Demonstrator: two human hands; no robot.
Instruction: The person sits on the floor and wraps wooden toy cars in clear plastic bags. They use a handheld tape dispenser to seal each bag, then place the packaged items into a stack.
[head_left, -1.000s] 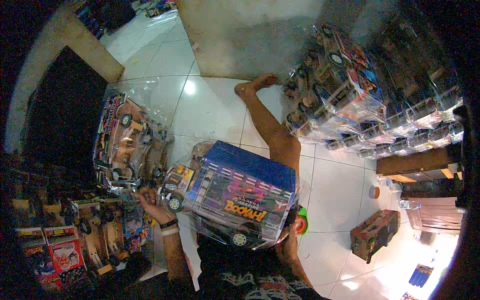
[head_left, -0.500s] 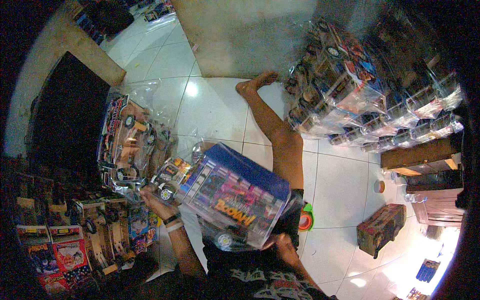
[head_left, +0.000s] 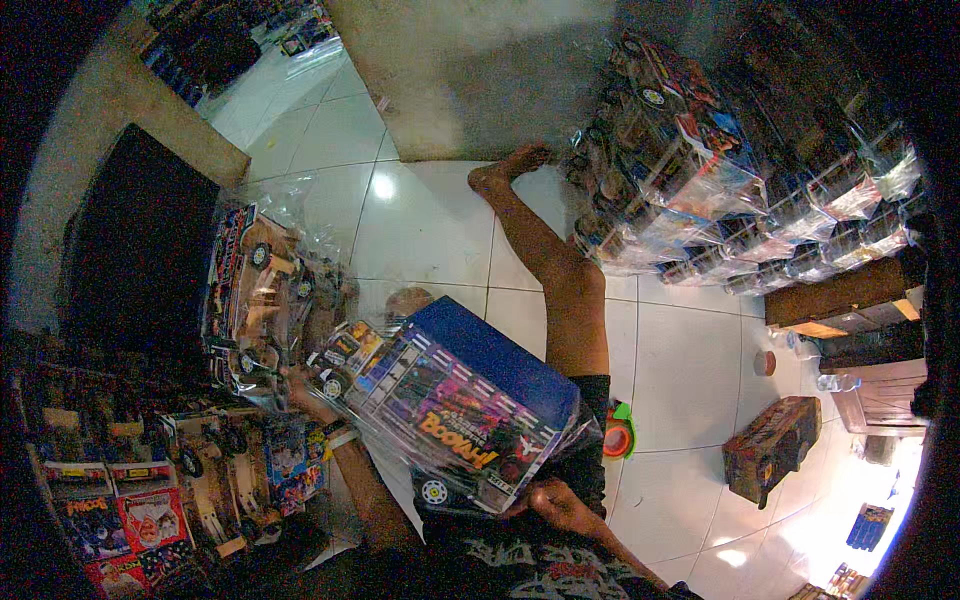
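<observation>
A toy truck with a blue top and colourful printed sides lies tilted across my lap, wrapped in clear plastic. Its small yellow-and-white cab points left. My left hand grips the wrapped truck at its cab end, fingers partly hidden by the front wheel and plastic. At the rear lower corner my right hand is closed on the wrapping and the truck's edge, its fingertips tucked beneath. Left of the cab, more plastic-wrapped toy trucks lie on their sides, wheels showing, close to my left hand.
Many wrapped toy trucks are stacked at the far right. More trucks stand at the lower left. A brown box and a green-and-orange tape roll sit on the tiled floor to the right. My bare leg stretches ahead.
The truck has shifted slightly downward and stays in both hands. My right hand has moved a little left and up along its rear corner. The view has tilted slightly.
</observation>
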